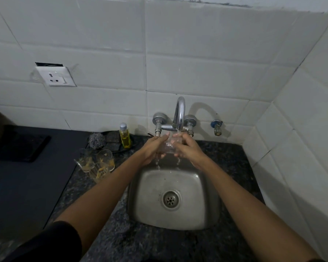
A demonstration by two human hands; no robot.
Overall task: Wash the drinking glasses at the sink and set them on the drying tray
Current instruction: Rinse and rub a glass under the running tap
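While both bare forearms reach up from the lower frame, the steel sink (173, 197) sits at centre. Above it the left hand (154, 148) and right hand (187, 149) curl round a clear glass (169, 145) between them, under water running from the tap (179, 114) (drips fall from both hands). Left of centre, four stained glasses (97, 164) cluster on the dark counter (106, 188); further back stand a scourer (96, 140) and a yellow soap bottle (125, 136).
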